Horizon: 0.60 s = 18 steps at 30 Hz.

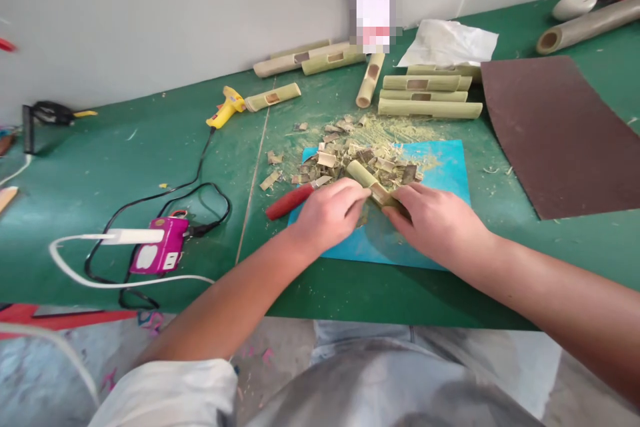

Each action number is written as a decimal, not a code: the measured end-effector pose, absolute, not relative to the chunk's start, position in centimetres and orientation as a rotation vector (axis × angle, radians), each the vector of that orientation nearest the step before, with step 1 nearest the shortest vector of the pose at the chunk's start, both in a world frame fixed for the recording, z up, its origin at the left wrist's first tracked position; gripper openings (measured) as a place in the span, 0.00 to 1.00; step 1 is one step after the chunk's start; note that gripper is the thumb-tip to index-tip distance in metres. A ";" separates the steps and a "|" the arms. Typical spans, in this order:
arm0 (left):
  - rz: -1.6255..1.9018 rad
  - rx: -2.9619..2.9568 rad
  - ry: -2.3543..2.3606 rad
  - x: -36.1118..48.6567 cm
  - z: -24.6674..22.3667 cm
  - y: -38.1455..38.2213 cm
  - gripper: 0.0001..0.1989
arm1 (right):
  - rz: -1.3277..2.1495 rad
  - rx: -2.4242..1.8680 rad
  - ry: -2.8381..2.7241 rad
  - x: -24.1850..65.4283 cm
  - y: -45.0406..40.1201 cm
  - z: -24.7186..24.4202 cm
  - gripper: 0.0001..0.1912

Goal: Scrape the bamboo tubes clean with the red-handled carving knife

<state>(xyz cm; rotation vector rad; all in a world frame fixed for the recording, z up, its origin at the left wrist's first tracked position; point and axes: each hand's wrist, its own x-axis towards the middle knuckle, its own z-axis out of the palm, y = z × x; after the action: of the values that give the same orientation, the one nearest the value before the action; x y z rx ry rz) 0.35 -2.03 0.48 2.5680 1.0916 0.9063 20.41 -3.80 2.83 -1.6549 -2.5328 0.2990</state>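
My right hand [437, 221] is closed around the near end of a short bamboo tube [361, 173] with a cut-out notch in its side. The tube slants away to the upper left. At the notch's edge, the fingertips of my left hand [334, 215] are pinched together; whatever lies between them is hidden. A red-handled knife [290, 202] lies just left of that hand, its blade partly among the bamboo chips [327, 159]. Beneath both hands is a blue mat [385, 250], dusted with shavings.
Notched bamboo tubes [425, 108] lie at the back. A brown sheet [560, 140] is on the right. On the left are a yellow hot-air tool or glue gun [227, 109], a purple power adapter [159, 248] and looping cables. A thicker bamboo pole [595, 25] rests far right.
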 end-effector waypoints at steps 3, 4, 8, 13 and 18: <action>0.960 2.562 1.135 0.1 0.3 -1.6 0.07 | 0.264 -1.664 -2.566 20.3 -4.0 3.0 0.14; 0.975 2.552 1.142 0.1 0.3 -1.6 0.06 | 0.250 -1.665 -2.577 20.3 -4.0 3.1 0.13; 0.999 2.492 1.156 0.5 0.3 -2.0 0.06 | 0.244 -1.659 -2.599 20.2 -4.3 3.3 0.10; 0.915 2.473 1.114 1.0 0.8 -2.4 0.06 | 0.293 -1.653 -2.594 20.2 -4.2 3.3 0.11; 0.906 2.502 1.166 1.2 0.8 -2.4 0.06 | 0.296 -1.659 -2.572 20.2 -4.0 3.2 0.11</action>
<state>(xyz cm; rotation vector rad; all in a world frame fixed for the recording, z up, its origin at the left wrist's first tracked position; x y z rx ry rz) 1.16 -2.45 0.84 2.5021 1.1664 0.9061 20.24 -4.04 3.21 -1.6588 -2.5716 0.2958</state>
